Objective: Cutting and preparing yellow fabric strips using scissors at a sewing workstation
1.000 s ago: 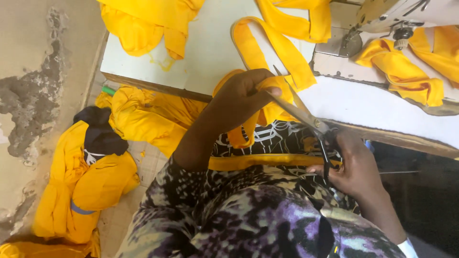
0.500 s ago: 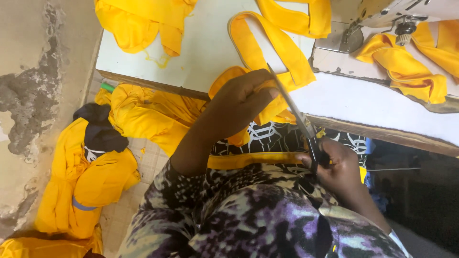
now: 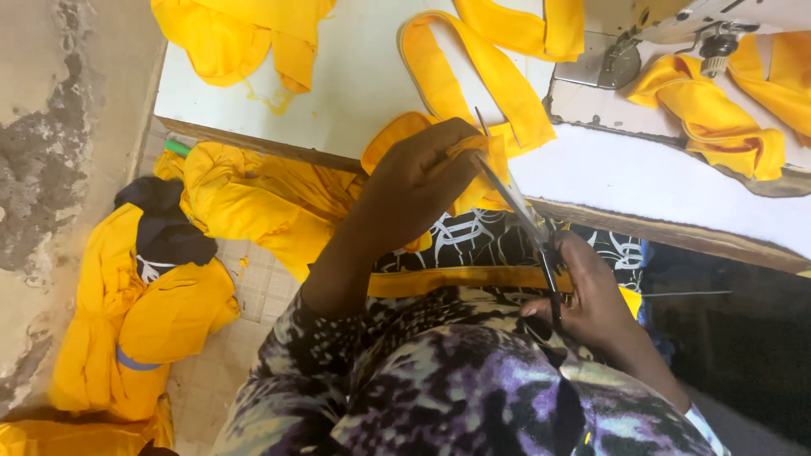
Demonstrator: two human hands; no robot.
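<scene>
scissors [image 3: 524,219] risen; left hand [image 3: 414,181] pinching soft yellow fabric [image 3: 473,165]; right hand [image 3: 591,295] gripping handles

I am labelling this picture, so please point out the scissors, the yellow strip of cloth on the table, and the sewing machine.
scissors [image 3: 515,198]: head view, on the blades.
yellow strip of cloth [image 3: 473,72]: head view, on the middle of the loop lying on the table.
sewing machine [image 3: 676,21]: head view, on its pale body at the top edge.

yellow fabric strip [image 3: 473,173] (pinched), scissors [image 3: 525,221] upright
</scene>
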